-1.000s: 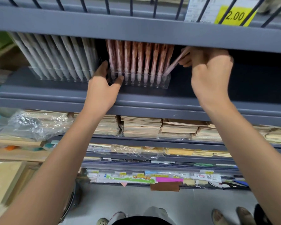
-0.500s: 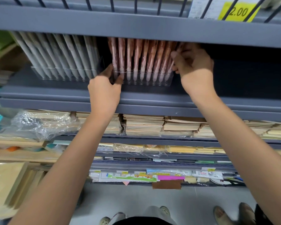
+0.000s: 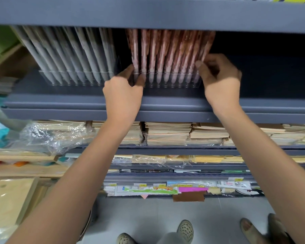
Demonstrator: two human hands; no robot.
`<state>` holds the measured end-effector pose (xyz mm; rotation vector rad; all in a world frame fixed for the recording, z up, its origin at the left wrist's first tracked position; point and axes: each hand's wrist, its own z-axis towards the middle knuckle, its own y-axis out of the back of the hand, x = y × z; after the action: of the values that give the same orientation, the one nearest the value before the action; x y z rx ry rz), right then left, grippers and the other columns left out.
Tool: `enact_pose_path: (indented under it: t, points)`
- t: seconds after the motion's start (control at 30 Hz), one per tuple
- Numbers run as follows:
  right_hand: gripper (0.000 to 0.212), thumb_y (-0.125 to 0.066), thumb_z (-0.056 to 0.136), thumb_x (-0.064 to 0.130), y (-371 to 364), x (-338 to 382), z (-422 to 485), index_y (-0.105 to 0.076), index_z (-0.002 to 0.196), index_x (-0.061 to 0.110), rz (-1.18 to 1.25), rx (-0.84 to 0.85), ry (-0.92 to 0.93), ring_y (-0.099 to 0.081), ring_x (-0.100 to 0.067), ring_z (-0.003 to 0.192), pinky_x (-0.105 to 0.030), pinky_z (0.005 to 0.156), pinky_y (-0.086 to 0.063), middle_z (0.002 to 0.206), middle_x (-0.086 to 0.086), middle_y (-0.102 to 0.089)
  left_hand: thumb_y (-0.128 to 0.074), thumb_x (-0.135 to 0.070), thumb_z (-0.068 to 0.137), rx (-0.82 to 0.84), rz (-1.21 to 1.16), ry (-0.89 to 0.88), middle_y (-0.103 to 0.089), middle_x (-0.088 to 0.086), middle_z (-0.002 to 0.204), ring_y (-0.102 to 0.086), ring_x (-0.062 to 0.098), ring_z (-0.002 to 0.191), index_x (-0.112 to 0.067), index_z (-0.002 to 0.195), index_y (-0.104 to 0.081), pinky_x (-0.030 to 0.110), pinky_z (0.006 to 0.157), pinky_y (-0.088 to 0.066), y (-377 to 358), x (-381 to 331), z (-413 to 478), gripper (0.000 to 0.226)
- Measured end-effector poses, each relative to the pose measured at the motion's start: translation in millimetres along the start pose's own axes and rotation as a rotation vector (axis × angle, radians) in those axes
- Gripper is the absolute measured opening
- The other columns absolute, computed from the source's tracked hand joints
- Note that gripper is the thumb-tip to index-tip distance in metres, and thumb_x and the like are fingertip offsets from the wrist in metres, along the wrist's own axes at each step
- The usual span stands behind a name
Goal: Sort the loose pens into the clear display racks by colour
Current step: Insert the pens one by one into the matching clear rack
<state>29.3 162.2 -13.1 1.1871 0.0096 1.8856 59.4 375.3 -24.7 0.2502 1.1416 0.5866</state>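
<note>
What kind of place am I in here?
Probably a stationery shop: clear display racks of grey pens and pink patterned pens on grey metal shelving, with stacked paper notebooks below.

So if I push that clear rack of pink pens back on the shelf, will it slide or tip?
The rack probably slides: it looks like smooth plastic on a flat shelf. It may tip, since the pink pens rise well above its low front. A hand at each end, left and right, should steady it.
</note>
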Motion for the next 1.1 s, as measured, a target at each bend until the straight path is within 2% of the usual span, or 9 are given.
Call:
enact_pose_path:
  t: [0.1, 0.23, 0.37, 0.5, 0.63, 0.77, 0.9, 1.03, 1.1]
  points:
    - [0.017, -0.066, 0.089, 0.023, -4, -8, -5, -0.067, 0.103, 0.014, 0.113, -0.04, -0.013, -0.06, 0.01, 0.071, -0.011, 0.072, -0.048, 0.078, 0.024, -0.063, -0.064, -0.037, 0.092, -0.015, -0.08, -0.001, -0.077, 0.0, 0.099, -0.07, 0.019, 0.096, -0.017, 0.118, -0.072, 0.035, 0.09, -0.054, 3, 2, 3, 0.034]
    - [0.021, -0.066, 0.087, 0.019, -7, -12, -6, -0.066, 0.107, 0.014, 0.147, -0.054, 0.008, -0.059, 0.01, 0.072, -0.008, 0.07, -0.046, 0.082, 0.022, -0.062, -0.068, -0.033, 0.091, -0.054, -0.111, -0.044, -0.073, -0.002, 0.088, -0.069, 0.017, 0.086, -0.011, 0.103, -0.071, 0.034, 0.08, -0.054, 2, 6, 12, 0.025]
    - [0.02, -0.066, 0.088, 0.02, -7, -14, -7, -0.066, 0.107, 0.016, 0.136, -0.064, 0.051, -0.059, 0.012, 0.071, -0.005, 0.069, -0.044, 0.083, 0.024, -0.061, -0.069, -0.029, 0.092, -0.062, -0.112, -0.089, -0.072, 0.001, 0.087, -0.068, 0.02, 0.081, -0.007, 0.099, -0.069, 0.037, 0.075, -0.054, 0, 9, 17, 0.023]
    - [0.022, -0.067, 0.087, 0.023, -7, -18, -6, -0.067, 0.106, 0.014, 0.131, -0.057, 0.04, -0.058, 0.009, 0.071, -0.008, 0.069, -0.045, 0.084, 0.014, -0.064, -0.071, -0.027, 0.091, -0.104, -0.144, -0.091, -0.069, -0.001, 0.082, -0.067, 0.018, 0.077, -0.006, 0.095, -0.067, 0.038, 0.073, -0.054, -3, 10, 15, 0.022]
    - [0.019, -0.066, 0.086, 0.028, -8, -22, -4, -0.068, 0.102, 0.018, 0.1, -0.057, 0.052, -0.06, -0.003, 0.075, -0.017, 0.073, -0.048, 0.088, 0.003, -0.067, -0.074, -0.027, 0.089, -0.137, -0.189, -0.062, -0.066, -0.003, 0.077, -0.067, 0.017, 0.074, -0.004, 0.092, -0.067, 0.039, 0.072, -0.055, -5, 10, 14, 0.024]
    - [0.012, -0.066, 0.085, 0.028, -8, -22, -4, -0.065, 0.097, 0.026, 0.11, -0.075, 0.055, -0.06, -0.006, 0.073, -0.018, 0.072, -0.049, 0.085, 0.002, -0.066, -0.071, -0.029, 0.09, -0.133, -0.17, -0.066, -0.068, -0.008, 0.08, -0.066, 0.009, 0.076, -0.009, 0.096, -0.069, 0.031, 0.075, -0.055, -4, 7, 11, 0.021]
    - [0.01, -0.067, 0.085, 0.024, -9, -22, -4, -0.063, 0.093, 0.028, 0.12, -0.083, 0.058, -0.058, -0.002, 0.07, -0.014, 0.069, -0.046, 0.082, 0.004, -0.066, -0.064, -0.022, 0.093, -0.122, -0.125, -0.085, -0.069, -0.007, 0.086, -0.064, 0.006, 0.079, -0.014, 0.102, -0.072, 0.023, 0.077, -0.053, -4, 8, 10, 0.014]
    - [0.011, -0.066, 0.086, 0.022, -8, -23, -5, -0.069, 0.097, 0.02, 0.104, -0.072, 0.069, -0.062, -0.008, 0.076, -0.017, 0.073, -0.048, 0.088, -0.001, -0.069, -0.066, -0.025, 0.093, -0.129, -0.102, -0.081, -0.069, -0.007, 0.084, -0.062, 0.003, 0.075, -0.015, 0.099, -0.072, 0.012, 0.071, -0.047, -4, 10, 10, 0.013]
    - [0.015, -0.066, 0.086, 0.021, -7, -22, -5, -0.071, 0.099, 0.016, 0.074, -0.066, 0.085, -0.064, -0.011, 0.08, -0.018, 0.075, -0.048, 0.091, -0.004, -0.07, -0.068, -0.026, 0.093, -0.131, -0.117, -0.076, -0.069, -0.006, 0.083, -0.063, 0.006, 0.075, -0.014, 0.098, -0.071, 0.015, 0.072, -0.048, -5, 10, 10, 0.013]
